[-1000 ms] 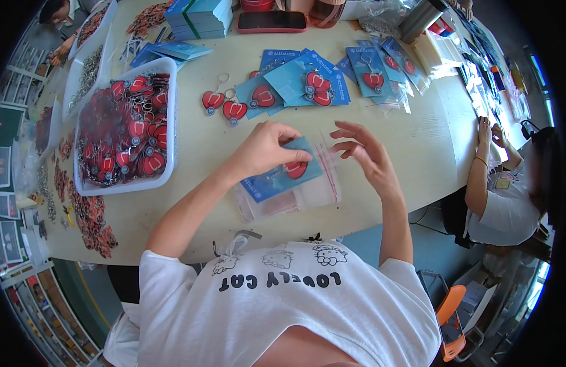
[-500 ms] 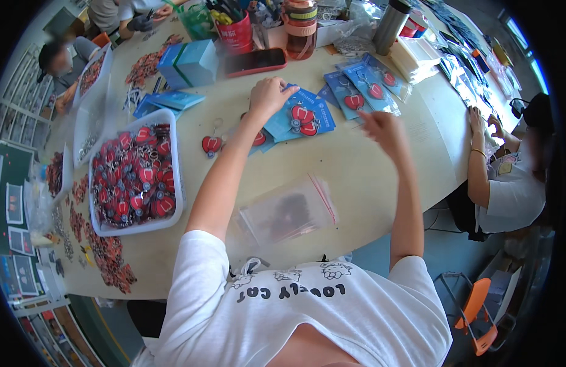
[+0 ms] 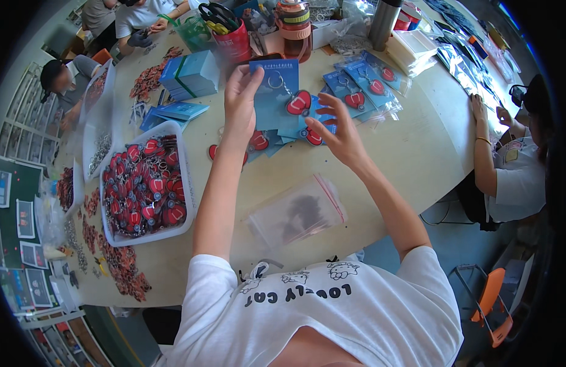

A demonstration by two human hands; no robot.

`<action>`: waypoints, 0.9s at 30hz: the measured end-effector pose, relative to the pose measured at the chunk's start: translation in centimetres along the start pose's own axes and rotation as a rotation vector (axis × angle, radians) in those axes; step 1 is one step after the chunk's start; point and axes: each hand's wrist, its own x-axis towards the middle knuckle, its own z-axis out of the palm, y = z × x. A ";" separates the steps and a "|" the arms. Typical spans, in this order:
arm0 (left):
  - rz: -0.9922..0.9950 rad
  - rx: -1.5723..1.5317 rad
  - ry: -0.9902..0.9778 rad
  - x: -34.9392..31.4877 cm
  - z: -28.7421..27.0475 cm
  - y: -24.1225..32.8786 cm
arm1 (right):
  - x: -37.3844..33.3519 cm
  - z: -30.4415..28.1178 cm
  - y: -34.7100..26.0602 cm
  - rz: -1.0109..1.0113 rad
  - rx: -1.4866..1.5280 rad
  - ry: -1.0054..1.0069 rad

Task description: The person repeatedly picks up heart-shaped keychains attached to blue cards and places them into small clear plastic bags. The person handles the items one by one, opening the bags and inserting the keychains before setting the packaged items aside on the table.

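Raised over the table, a blue backing card (image 3: 269,110) is held upright at its left edge by my left hand (image 3: 240,101), thumb and fingers closed on it. A red apple- or heart-shaped keychain (image 3: 299,103) hangs on the card's front by its ring and short chain. My right hand (image 3: 342,134) is just right of the card, fingers spread, with nothing visible in it. Below lie more blue cards (image 3: 288,133) with red keychains (image 3: 258,140), partly hidden by my hands. Clear zip bags (image 3: 298,211) lie flat nearer my body.
A white tub (image 3: 189,192) of red keychains stands at left, with loose red pieces (image 3: 127,275) beside it. Behind are a banded card stack (image 3: 198,74), red pen cup (image 3: 233,43), drink bottle (image 3: 295,30) and metal flask (image 3: 385,23). Bagged cards (image 3: 371,92) lie right. Co-workers (image 3: 509,159) sit around.
My left hand has lifted a blue card with its keychain off the pile and turned it upright. My right hand has moved left toward it, away from the bagged cards.
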 end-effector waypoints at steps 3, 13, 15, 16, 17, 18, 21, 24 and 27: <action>0.124 -0.028 0.046 -1.0 1.1 1.0 | -0.2 1.8 -1.0 0.295 0.450 -0.117; 0.241 -0.034 0.242 -4.2 4.3 3.1 | -0.9 4.9 -3.1 0.209 0.525 0.054; 0.281 -0.029 0.297 -4.4 4.1 2.7 | -1.0 4.7 -3.1 0.071 0.353 0.136; 0.291 -0.027 0.325 -4.4 4.0 2.5 | -0.9 4.7 -3.0 0.000 0.269 0.174; 0.300 -0.025 0.352 -4.5 3.9 2.3 | -0.6 4.8 -3.4 -0.123 0.166 0.243; 0.311 -0.023 0.380 -4.6 3.9 2.3 | -0.3 4.8 -3.9 -0.247 0.063 0.311; 0.258 -0.110 0.407 -5.1 4.5 2.5 | 0.0 3.7 -3.9 -0.596 -0.505 0.402; 0.280 -0.095 0.380 -5.2 4.8 3.0 | -0.5 3.3 -3.9 -0.747 -0.738 0.244; 0.269 -0.157 0.383 -5.4 4.9 3.4 | -1.3 3.5 -3.9 -0.694 -0.689 0.146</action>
